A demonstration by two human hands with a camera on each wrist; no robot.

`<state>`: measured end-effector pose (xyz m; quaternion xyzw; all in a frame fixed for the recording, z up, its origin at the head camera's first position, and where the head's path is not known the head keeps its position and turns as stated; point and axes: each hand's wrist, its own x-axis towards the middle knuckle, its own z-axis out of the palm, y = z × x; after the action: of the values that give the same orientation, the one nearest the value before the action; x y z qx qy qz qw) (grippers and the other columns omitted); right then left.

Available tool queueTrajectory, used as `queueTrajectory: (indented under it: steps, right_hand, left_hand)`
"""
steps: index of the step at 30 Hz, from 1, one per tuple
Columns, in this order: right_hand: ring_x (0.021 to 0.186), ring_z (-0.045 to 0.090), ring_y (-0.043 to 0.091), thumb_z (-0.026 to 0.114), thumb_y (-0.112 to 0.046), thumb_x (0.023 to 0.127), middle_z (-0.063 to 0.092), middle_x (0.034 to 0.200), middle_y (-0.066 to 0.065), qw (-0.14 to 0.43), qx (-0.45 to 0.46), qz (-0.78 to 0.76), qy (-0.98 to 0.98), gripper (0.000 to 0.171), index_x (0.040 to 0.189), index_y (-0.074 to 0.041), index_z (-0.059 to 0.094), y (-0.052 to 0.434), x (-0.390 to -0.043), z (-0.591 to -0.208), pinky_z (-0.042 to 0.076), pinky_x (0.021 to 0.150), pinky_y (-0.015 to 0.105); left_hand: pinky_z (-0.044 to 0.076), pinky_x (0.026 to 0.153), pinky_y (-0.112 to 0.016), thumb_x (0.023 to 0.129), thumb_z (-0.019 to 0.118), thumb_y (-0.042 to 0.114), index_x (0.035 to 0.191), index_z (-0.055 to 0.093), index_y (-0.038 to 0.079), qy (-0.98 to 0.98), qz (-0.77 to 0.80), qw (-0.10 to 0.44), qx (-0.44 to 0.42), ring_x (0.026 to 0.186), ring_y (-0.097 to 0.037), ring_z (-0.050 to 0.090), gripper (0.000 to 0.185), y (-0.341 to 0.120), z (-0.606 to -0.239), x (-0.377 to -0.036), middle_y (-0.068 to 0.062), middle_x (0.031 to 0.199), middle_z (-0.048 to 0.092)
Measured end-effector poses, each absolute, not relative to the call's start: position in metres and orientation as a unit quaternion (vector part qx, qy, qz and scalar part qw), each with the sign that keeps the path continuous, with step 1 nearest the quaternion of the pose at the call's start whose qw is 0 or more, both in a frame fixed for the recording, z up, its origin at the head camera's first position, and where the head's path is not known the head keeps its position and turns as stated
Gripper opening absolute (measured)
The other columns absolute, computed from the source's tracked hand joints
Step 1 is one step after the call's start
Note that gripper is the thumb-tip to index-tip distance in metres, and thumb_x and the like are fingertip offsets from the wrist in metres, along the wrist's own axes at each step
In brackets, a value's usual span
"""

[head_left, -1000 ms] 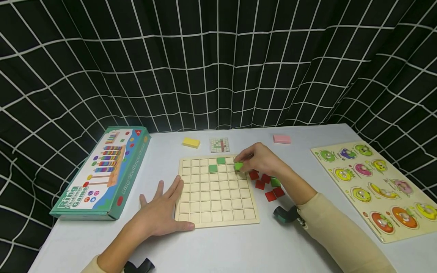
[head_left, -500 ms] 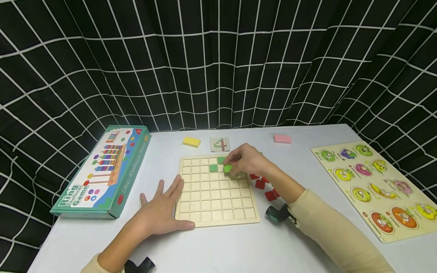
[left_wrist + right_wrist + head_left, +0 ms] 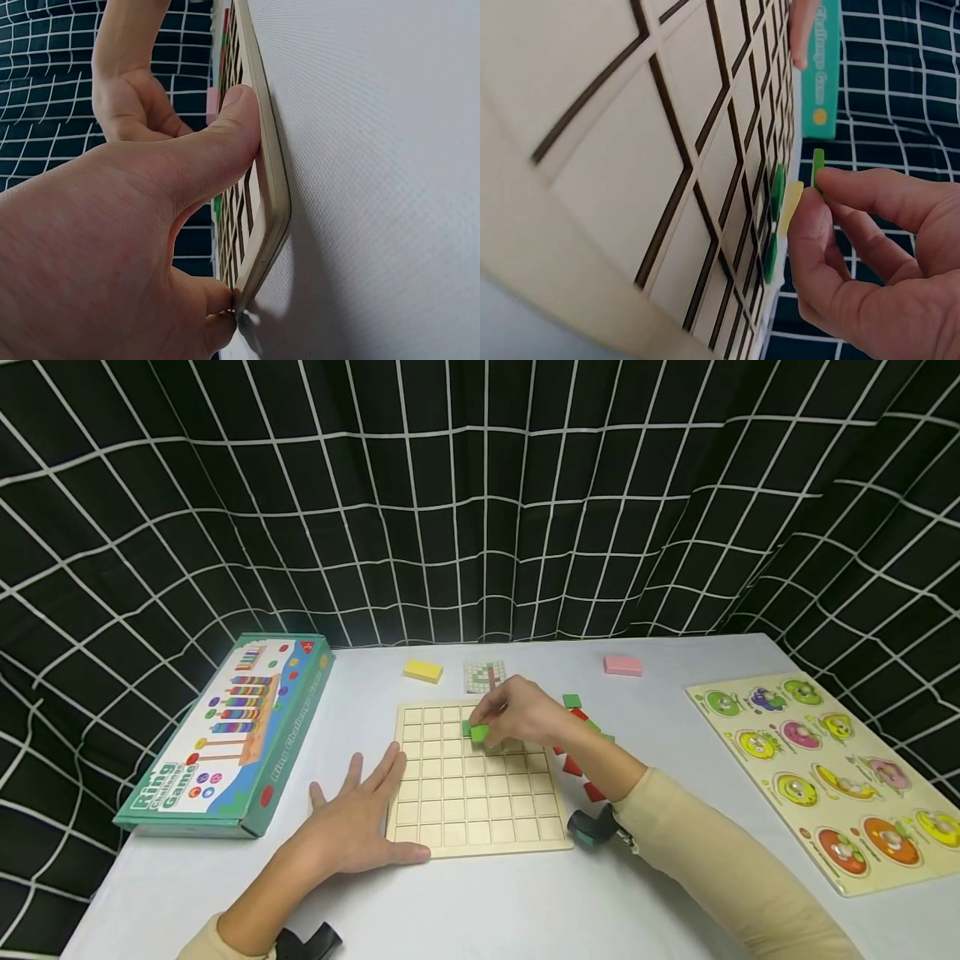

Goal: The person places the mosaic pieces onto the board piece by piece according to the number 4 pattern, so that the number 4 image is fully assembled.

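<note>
A wooden grid board [image 3: 465, 814] lies on the table. My left hand [image 3: 352, 831] is spread at its near left corner, with the thumb on the front rim and fingertips along the left side. Over the board's upper part, my right hand [image 3: 521, 714] pinches a green square tile [image 3: 479, 734] between thumb and fingertips. The right wrist view shows this green tile [image 3: 818, 169] held on edge, apart from the board. Two other green tiles [image 3: 778, 193] sit in board cells there; in the head view the right hand hides one of them.
Loose red tiles [image 3: 572, 766] and green tiles [image 3: 572, 701] lie right of the board, partly behind the right forearm. Behind it are a yellow block [image 3: 423, 671], a small pattern card [image 3: 480, 677] and a pink block [image 3: 622, 666]. A game box [image 3: 225, 735] stands left, a fruit puzzle [image 3: 817, 768] right.
My right hand has carried the green tile leftward across the board's upper part, close to the tiles set there. The left hand stays where it was.
</note>
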<state>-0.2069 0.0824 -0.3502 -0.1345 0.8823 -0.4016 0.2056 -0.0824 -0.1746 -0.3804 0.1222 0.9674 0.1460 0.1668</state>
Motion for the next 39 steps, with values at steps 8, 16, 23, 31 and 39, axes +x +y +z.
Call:
queueTrajectory:
  steps: [8,16,23,31,39]
  right_hand:
    - [0.087,0.061,0.016,0.082,0.01,0.074,0.075,0.091,0.002,0.209,-0.148,-0.416,0.873,0.03,0.098,-0.008,0.082,0.07,-0.209,-0.352,0.051,0.078,0.025]
    - [0.089,0.064,0.016,0.083,0.012,0.072,0.075,0.092,0.003,0.213,-0.153,-0.417,0.87,0.031,0.096,-0.007,0.082,0.059,-0.208,-0.353,0.055,0.079,0.025]
    - [0.087,0.063,0.016,0.08,0.014,0.07,0.076,0.092,0.005,0.217,-0.156,-0.419,0.868,0.032,0.095,-0.005,0.082,0.051,-0.209,-0.357,0.055,0.074,0.024]
    - [0.084,0.062,0.015,0.08,0.013,0.068,0.076,0.09,0.005,0.218,-0.168,-0.397,0.876,0.032,0.093,-0.006,0.082,0.042,-0.208,-0.358,0.054,0.073,0.024]
    - [0.083,0.062,0.015,0.081,0.014,0.069,0.076,0.091,0.006,0.219,-0.157,-0.375,0.887,0.031,0.092,-0.006,0.082,0.038,-0.207,-0.359,0.053,0.07,0.023]
  left_hand:
    - [0.01,0.097,-0.096,0.073,0.074,0.081,0.168,0.016,0.01,0.969,0.14,0.164,0.124,0.156,-0.057,0.01,0.132,-0.175,-0.38,-0.082,-0.006,0.177,0.008]
    - [0.01,0.097,-0.096,0.073,0.074,0.08,0.168,0.017,0.01,0.969,0.141,0.162,0.124,0.156,-0.057,0.01,0.132,-0.176,-0.38,-0.082,-0.006,0.177,0.008]
    - [0.01,0.097,-0.096,0.073,0.075,0.08,0.168,0.016,0.011,0.968,0.144,0.165,0.123,0.156,-0.057,0.009,0.131,-0.176,-0.38,-0.082,-0.006,0.177,0.008]
    - [0.01,0.097,-0.096,0.073,0.075,0.08,0.168,0.016,0.011,0.968,0.142,0.164,0.122,0.157,-0.056,0.009,0.131,-0.176,-0.381,-0.082,-0.004,0.177,0.008]
    - [0.01,0.096,-0.096,0.073,0.074,0.081,0.168,0.015,0.012,0.969,0.139,0.164,0.122,0.157,-0.056,0.01,0.132,-0.175,-0.382,-0.082,-0.003,0.177,0.008]
